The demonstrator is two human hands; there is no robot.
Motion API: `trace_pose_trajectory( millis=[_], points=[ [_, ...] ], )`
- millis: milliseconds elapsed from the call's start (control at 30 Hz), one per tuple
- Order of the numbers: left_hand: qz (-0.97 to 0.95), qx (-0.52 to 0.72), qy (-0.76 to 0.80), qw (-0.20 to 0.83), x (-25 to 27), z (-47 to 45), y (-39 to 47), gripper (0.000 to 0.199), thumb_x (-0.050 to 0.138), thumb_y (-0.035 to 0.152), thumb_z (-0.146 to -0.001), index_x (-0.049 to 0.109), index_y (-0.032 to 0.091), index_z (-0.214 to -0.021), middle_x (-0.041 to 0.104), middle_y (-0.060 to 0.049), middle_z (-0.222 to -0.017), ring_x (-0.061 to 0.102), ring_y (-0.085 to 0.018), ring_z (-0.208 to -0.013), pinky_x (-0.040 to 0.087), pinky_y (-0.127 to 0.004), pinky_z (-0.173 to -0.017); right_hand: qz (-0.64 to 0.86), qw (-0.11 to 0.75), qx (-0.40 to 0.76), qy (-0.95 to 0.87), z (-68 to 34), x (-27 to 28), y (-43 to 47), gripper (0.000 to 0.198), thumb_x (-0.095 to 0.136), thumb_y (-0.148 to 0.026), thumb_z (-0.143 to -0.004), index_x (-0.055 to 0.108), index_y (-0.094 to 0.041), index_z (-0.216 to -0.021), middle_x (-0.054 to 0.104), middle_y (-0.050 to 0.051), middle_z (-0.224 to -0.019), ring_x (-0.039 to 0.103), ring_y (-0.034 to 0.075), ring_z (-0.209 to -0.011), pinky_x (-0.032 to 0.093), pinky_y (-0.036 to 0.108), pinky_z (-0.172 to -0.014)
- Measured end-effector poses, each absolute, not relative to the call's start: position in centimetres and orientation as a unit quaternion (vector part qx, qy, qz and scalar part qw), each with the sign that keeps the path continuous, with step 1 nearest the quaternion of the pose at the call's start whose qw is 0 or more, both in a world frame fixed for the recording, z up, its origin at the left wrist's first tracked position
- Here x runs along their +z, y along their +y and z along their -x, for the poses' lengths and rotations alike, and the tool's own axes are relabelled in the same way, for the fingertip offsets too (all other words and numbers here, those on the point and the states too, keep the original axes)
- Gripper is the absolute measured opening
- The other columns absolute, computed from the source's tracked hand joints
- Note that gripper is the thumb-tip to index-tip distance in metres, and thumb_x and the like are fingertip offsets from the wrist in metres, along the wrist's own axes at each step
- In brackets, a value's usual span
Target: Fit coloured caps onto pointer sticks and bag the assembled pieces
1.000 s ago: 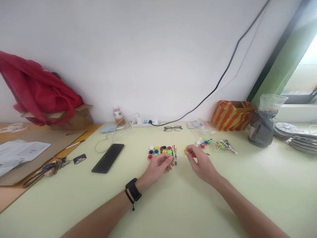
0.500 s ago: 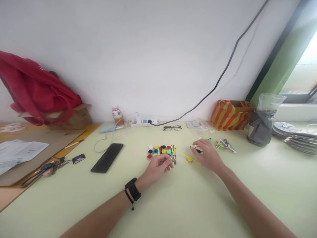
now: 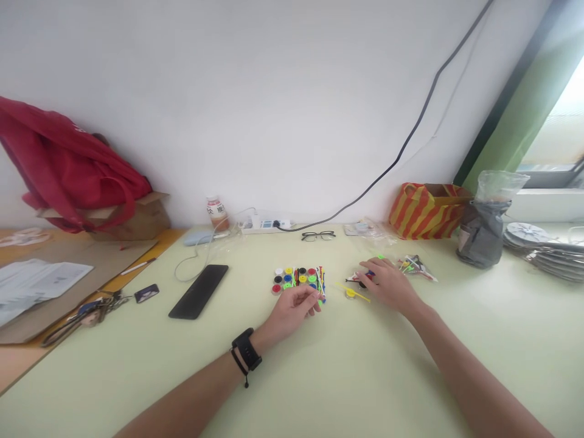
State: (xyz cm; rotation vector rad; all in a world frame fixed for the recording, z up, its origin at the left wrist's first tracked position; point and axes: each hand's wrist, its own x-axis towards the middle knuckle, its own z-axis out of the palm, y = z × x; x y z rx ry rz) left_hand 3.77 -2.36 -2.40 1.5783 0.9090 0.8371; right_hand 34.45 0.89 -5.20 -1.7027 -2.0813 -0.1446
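Since half second ago: my right hand [image 3: 385, 285] barely shifted, fingers now over small dark and red pieces [image 3: 362, 279] on table [image 3: 319, 377]; left hand [image 3: 292, 310] unchanged. Right arm stretched forward, palm down, fingers curled onto pieces; whether it grips any, cannot tell. Yellow spinner piece [image 3: 350, 292] lies on table just left of right hand, not held. Left hand rests loosely curled, holding nothing visible, fingertips just below colourful button cluster [image 3: 298, 278].

Pale green table [image 3: 319, 377]; round pieces [image 3: 294, 279] red, yellow, blue, black, white, green; yellow stick [image 3: 352, 292]; black phone [image 3: 199, 291]; orange-striped bag [image 3: 426, 211]
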Motion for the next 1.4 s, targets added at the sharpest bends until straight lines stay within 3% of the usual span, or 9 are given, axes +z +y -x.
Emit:
trace_pose_trajectory(
  millis=[133, 367, 533, 700, 867, 1000, 1133, 1233, 1400],
  points=[
    [-0.669, 0.348, 0.382, 0.535, -2.5, -3.8, -2.3, 0.039, 0.063, 0.053, -0.095, 0.072, 0.016, -0.087, 0.070, -0.006, -0.080, 0.062, -0.017, -0.073, 0.048, -0.028, -0.067, 0.648, 0.263, -0.103, -0.707, -35.5, -5.6, 1.6, 0.045, 0.043, -0.046, -0.102, 0.065, -0.019, -0.129, 0.065, 0.016, -0.133, 0.053, 0.033, -0.131, 0.045, 0.048, -0.106],
    [-0.670, 0.341, 0.386, 0.535, -2.4, -3.7, -2.4, 0.041, 0.062, 0.055, -0.095, 0.074, 0.016, -0.088, 0.071, -0.007, -0.080, 0.063, -0.018, -0.075, 0.048, -0.028, -0.068, 0.652, 0.216, -0.059, -0.725, -36.5, -5.9, 2.1, 0.041, 0.038, -0.041, -0.104, 0.072, -0.020, -0.098, 0.071, 0.013, -0.110, 0.063, 0.030, -0.113, 0.032, 0.056, -0.115],
    [-0.666, 0.342, 0.389, 0.537, -2.3, -3.7, -2.4, 0.043, 0.064, 0.058, -0.092, 0.074, 0.017, -0.087, 0.072, -0.007, -0.080, 0.063, -0.018, -0.073, 0.047, -0.028, -0.066, 0.606, 0.253, 0.045, -0.753, -35.1, -4.1, 0.7, 0.037, 0.041, -0.044, -0.103, 0.067, -0.022, -0.088, 0.071, 0.008, -0.097, 0.067, 0.024, -0.090, 0.050, 0.039, -0.089],
    [-0.662, 0.341, 0.387, 0.544, -2.3, -3.8, -2.4, 0.041, 0.064, 0.056, -0.093, 0.073, 0.016, -0.085, 0.071, -0.007, -0.080, 0.062, -0.017, -0.073, 0.047, -0.028, -0.067, 0.571, 0.243, 0.096, -0.779, -33.9, -2.7, -0.7, 0.035, 0.046, -0.047, -0.101, 0.064, -0.023, -0.082, 0.071, 0.005, -0.086, 0.066, 0.020, -0.076, 0.050, 0.033, -0.072],
    [-0.659, 0.349, 0.387, 0.543, -2.2, -3.9, -2.6, 0.040, 0.064, 0.055, -0.094, 0.072, 0.016, -0.085, 0.069, -0.006, -0.078, 0.061, -0.017, -0.072, 0.046, -0.027, -0.065, 0.601, 0.248, -0.017, -0.760, -34.7, -3.0, 0.7, 0.027, 0.051, -0.043, -0.098, 0.070, -0.023, -0.101, 0.069, 0.012, -0.120, 0.064, 0.029, -0.111, 0.052, 0.042, -0.091],
    [-0.669, 0.352, 0.384, 0.530, -2.2, -4.0, -2.7, 0.040, 0.063, 0.054, -0.094, 0.072, 0.016, -0.085, 0.069, -0.006, -0.077, 0.062, -0.018, -0.072, 0.047, -0.028, -0.066, 0.675, 0.157, -0.108, -0.713, -36.4, -4.6, 3.8, 0.032, 0.059, -0.042, -0.092, 0.073, -0.023, -0.113, 0.042, 0.015, -0.159, 0.032, 0.042, -0.147, 0.036, 0.060, -0.112],
    [-0.700, 0.352, 0.376, 0.494, -1.6, -3.4, -2.3, 0.037, 0.062, 0.052, -0.096, 0.073, 0.018, -0.087, 0.071, -0.006, -0.078, 0.064, -0.018, -0.074, 0.049, -0.028, -0.068, 0.696, 0.087, -0.092, -0.706, -38.0, -5.5, 6.4, 0.036, 0.055, -0.036, -0.092, 0.070, -0.017, -0.119, 0.049, 0.017, -0.154, 0.024, 0.042, -0.152, 0.020, 0.067, -0.118],
    [-0.713, 0.384, 0.373, 0.452, -0.4, -2.9, -1.7, 0.036, 0.060, 0.051, -0.097, 0.073, 0.018, -0.089, 0.072, -0.006, -0.078, 0.064, -0.018, -0.073, 0.049, -0.028, -0.067, 0.688, 0.095, -0.088, -0.714, -39.2, -4.7, 7.7, 0.039, 0.052, -0.035, -0.093, 0.068, -0.017, -0.124, 0.058, 0.016, -0.145, 0.033, 0.038, -0.148, 0.023, 0.065, -0.118],
    [-0.750, 0.380, 0.361, 0.403, 3.4, -3.1, -0.7, 0.040, 0.055, 0.053, -0.099, 0.075, 0.017, -0.095, 0.074, -0.007, -0.081, 0.065, -0.019, -0.073, 0.051, -0.028, -0.063, 0.683, 0.133, -0.077, -0.714, -40.2, -3.2, 9.0, 0.037, 0.054, -0.039, -0.093, 0.072, -0.022, -0.120, 0.048, 0.013, -0.156, 0.031, 0.038, -0.149, 0.029, 0.060, -0.117]
  ],
)
